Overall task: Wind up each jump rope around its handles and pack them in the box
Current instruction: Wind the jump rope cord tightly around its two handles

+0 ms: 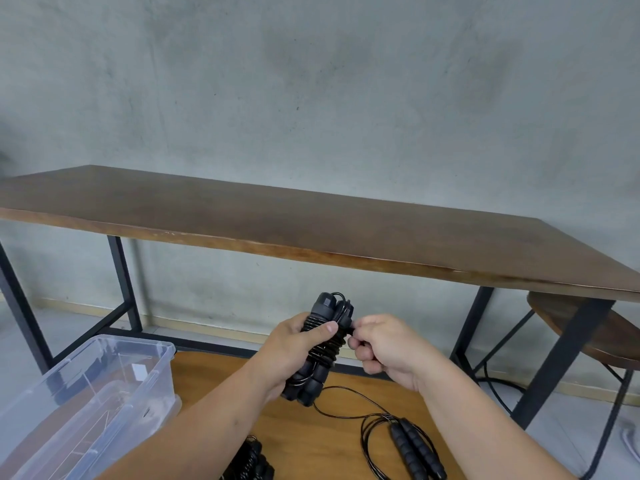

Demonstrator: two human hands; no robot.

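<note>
My left hand (292, 355) grips a black jump rope (320, 344), its two foam handles held side by side and upright with cord wound around them. My right hand (384, 344) pinches the end of that cord just right of the bundle. A second jump rope (415, 448) lies on the low wooden table (311, 431), handles together and cord in loose loops. A third black bundle (251, 460) shows partly under my left forearm. The clear plastic box (104, 393) stands at the left.
A long dark wooden bench table (311, 223) on black metal legs stands ahead against a grey concrete wall. A round wooden stool (588, 327) sits under its right end. A dark cable runs along the floor near the stool.
</note>
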